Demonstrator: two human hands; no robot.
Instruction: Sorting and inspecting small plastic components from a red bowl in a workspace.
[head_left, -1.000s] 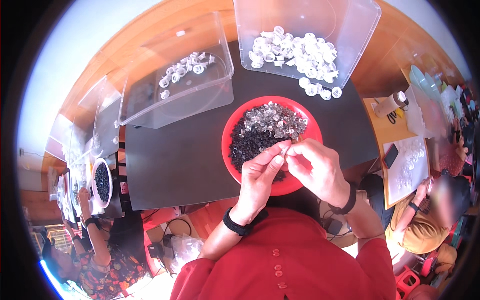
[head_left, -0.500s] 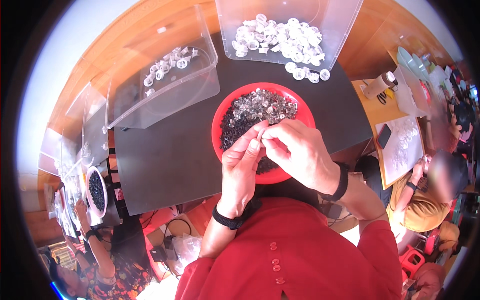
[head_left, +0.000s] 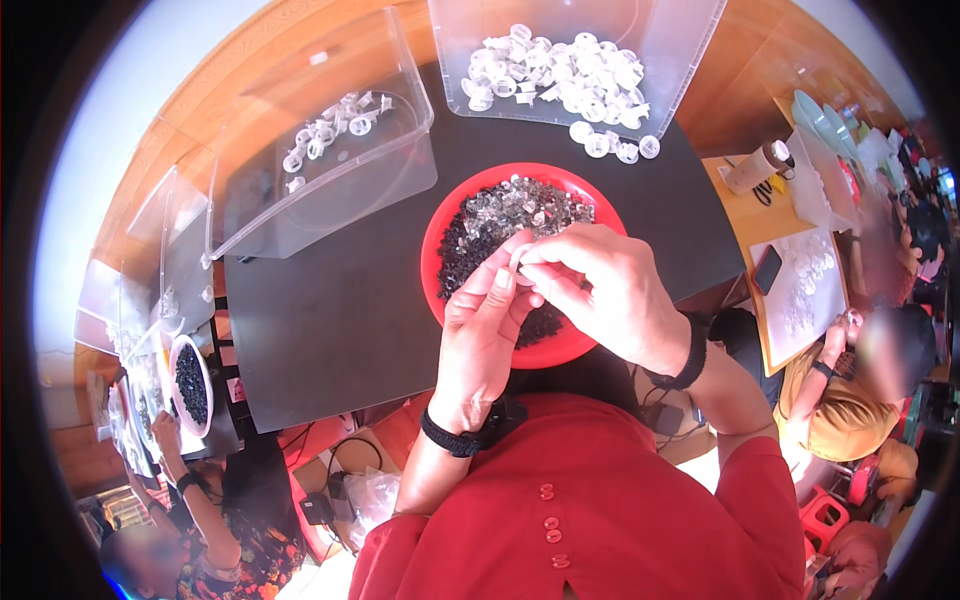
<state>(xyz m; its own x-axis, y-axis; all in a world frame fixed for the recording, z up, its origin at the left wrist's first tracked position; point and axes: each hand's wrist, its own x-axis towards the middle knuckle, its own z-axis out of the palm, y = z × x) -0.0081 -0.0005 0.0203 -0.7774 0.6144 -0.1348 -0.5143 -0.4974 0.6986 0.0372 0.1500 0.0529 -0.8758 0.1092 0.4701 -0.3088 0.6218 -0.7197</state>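
Over a red bowl, my left hand and my right hand meet with fingertips pinched round one small whitish piece. Fingers cover most of the piece, so its shape is hard to make out. Small black parts fill the bowl's left side and show below my hands. Clear, shiny little parts are heaped at its far side. Both my wrists wear black bands.
On the dark table, a clear bin at far left holds some white round parts. Another clear bin holds many more; several lie beside it. Co-workers sit left and right, near a pale bowl of black parts and a white board.
My right hand has tilted and shifted slightly at the fingertips, while both hands stay together over the bowl. The small piece remains pinched between them.
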